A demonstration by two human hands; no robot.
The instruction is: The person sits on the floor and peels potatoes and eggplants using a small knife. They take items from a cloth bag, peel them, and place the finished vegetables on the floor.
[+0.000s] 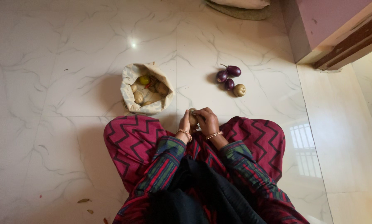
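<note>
Holding: a small brown potato sits between both hands, just above the lap of a person seated cross-legged on the floor.
Left hand: the left hand cups the potato from its left side, fingers curled around it; a beaded bracelet circles the wrist.
Right hand: the right hand closes over the potato from the right and top, fingers bent against the skin; whether it also holds a tool cannot be told, since the fingers hide that side.
Technique: judging from the grip, the work goes best with the left hand turning the potato a little at a time while the right works only the exposed face, both held low over the lap so that a slip ends on cloth.
Paper bag: an open, crumpled bag stands on the floor just ahead of the left knee; more potatoes and a yellow-green round fruit lie inside.
Sorted group: three small purple aubergines lie touching one another ahead of the right knee, with a lone potato just beside them.
Floor: pale marbled tiles with a bright reflection; a few dry scraps lie near the lower left.
Surroundings: a pink wall base stands at the upper right.
</note>
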